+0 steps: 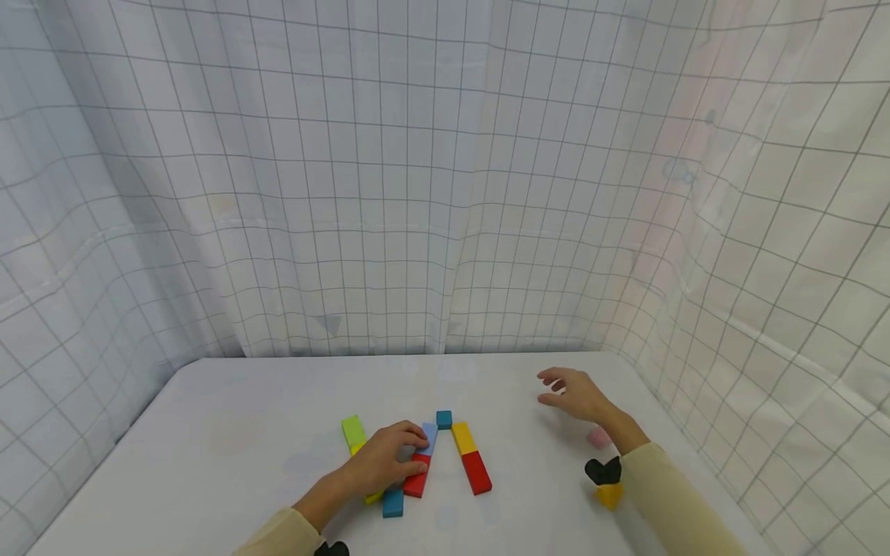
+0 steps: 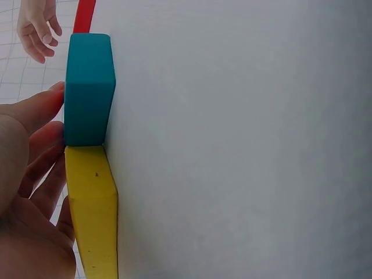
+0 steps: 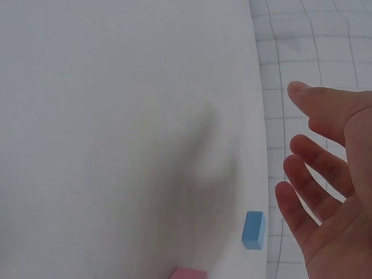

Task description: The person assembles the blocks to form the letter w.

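My left hand (image 1: 382,457) reaches over a row of blocks, fingers loosely bent. Its fingertips are at a lavender block (image 1: 429,437), and its thumb is at a red block (image 1: 416,485) end to end with it. In the left wrist view, the thumb and fingers show behind a teal block (image 2: 90,87) and a yellow block (image 2: 93,203), which meet at their ends. A lime block (image 1: 353,429) lies beyond the yellow one, partly hidden by the hand. My right hand (image 1: 575,392) hovers above the table at the right, fingers relaxed and apart, holding nothing.
A small dark teal block (image 1: 444,419) sits behind the lavender one. Right of it, an orange-yellow block (image 1: 463,438) and another red block (image 1: 476,472) form a slanted line. A pink block (image 1: 599,437) and a light blue block (image 3: 253,230) lie near the right edge. Gridded curtains (image 1: 445,193) surround the table.
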`<state>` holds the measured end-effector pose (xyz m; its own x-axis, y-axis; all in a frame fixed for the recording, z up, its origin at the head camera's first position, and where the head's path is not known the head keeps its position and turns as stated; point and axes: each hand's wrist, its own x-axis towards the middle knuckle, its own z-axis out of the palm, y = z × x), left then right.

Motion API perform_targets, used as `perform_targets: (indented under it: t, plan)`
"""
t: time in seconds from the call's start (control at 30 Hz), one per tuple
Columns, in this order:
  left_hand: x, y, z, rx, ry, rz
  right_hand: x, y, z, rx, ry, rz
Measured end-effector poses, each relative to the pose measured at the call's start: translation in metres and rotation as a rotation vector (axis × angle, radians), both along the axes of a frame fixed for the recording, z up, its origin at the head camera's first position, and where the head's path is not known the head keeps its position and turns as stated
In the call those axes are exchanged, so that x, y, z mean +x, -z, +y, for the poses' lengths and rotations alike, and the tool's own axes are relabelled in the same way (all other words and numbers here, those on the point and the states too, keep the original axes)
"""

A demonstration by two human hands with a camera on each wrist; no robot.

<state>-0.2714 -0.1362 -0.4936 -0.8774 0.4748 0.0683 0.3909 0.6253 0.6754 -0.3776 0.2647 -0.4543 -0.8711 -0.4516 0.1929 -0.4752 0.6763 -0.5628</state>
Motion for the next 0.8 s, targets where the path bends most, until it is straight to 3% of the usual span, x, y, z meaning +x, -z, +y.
perform_targets:
  t: [0.3,0.53,0.8]
  plan:
    - [0.000,-0.001,-0.001,0.009,0.005,-0.003,-0.015,0.012,0.024,-0.052,0.165,-0.006]
    - [0.000,-0.002,0.000,-0.007,0.003,0.009,-0.018,0.022,0.035,-0.097,0.210,-0.024]
    - [0.001,-0.001,0.001,-0.003,-0.006,0.004,-0.024,0.025,0.039,-0.091,0.260,-0.116]
